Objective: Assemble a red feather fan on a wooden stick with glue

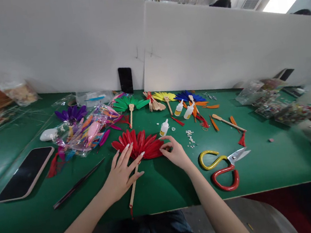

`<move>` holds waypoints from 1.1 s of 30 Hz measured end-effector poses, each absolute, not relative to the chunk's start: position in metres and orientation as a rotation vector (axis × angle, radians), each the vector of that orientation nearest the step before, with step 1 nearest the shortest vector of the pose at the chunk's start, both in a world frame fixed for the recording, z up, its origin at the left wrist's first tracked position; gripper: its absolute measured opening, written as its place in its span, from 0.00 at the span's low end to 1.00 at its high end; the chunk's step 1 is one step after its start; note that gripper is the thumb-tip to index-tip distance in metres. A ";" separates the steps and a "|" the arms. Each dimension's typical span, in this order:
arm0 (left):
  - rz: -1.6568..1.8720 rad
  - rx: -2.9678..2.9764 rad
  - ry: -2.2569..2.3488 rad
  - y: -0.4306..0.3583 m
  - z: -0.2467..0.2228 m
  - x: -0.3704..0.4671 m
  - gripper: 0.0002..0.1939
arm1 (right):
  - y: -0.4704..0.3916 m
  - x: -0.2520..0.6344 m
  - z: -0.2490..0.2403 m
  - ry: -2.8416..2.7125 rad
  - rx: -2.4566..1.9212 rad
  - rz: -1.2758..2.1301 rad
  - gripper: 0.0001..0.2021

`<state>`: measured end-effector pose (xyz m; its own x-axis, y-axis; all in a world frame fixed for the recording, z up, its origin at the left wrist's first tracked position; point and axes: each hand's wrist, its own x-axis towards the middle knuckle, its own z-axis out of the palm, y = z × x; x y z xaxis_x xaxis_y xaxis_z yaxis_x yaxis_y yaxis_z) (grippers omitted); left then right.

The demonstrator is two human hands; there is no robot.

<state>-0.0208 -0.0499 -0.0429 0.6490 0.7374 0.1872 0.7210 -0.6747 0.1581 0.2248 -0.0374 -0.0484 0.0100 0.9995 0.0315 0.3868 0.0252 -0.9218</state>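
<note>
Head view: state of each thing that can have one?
red feather fan, spread out
left hand, fingers spread on the fan
right hand, thumb and forefinger at the fan's right edge
scissors, handles spread, blades slightly parted
large phone, lying flat, screen dark
upright phone, screen dark
nearest white bottle, nozzle up
green feather fan, spread out

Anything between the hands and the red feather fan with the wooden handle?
Nothing visible. The left hand is spread over the red feather fan; the right hand is at its right edge. The nearest small white bottle with a yellow label sits beyond the right hand, not in between.
</note>
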 end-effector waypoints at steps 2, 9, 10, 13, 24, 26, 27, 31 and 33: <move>0.374 2.790 1.238 -0.050 -0.043 -0.021 0.30 | -0.037 0.224 -0.048 -1.499 -1.490 0.961 0.19; 0.382 2.804 1.241 -0.050 -0.045 -0.022 0.30 | -0.038 0.226 -0.044 -1.542 -1.522 0.930 0.19; 0.388 2.803 1.241 -0.050 -0.045 -0.022 0.30 | -0.037 0.228 -0.042 -1.546 -1.544 0.909 0.19; 0.396 2.779 1.252 -0.050 -0.044 -0.022 0.30 | -0.035 0.231 -0.036 -1.539 -1.661 0.789 0.15; 1.178 1.627 1.302 -0.064 -0.016 -0.029 0.20 | -0.054 0.221 -0.019 -1.439 -1.537 0.610 0.12; 1.280 1.145 1.156 -0.066 -0.006 -0.025 0.19 | -0.062 0.211 -0.012 -1.447 -1.471 0.663 0.12; 1.310 0.939 1.069 -0.066 -0.001 -0.022 0.19 | -0.065 0.206 -0.009 -1.453 -1.440 0.697 0.11; 1.314 0.545 0.848 -0.064 0.011 -0.011 0.14 | -0.075 0.187 -0.003 -1.442 -1.358 0.824 0.11; 1.286 0.516 0.800 -0.064 0.013 -0.008 0.10 | -0.078 0.183 -0.005 -1.431 -1.338 0.856 0.11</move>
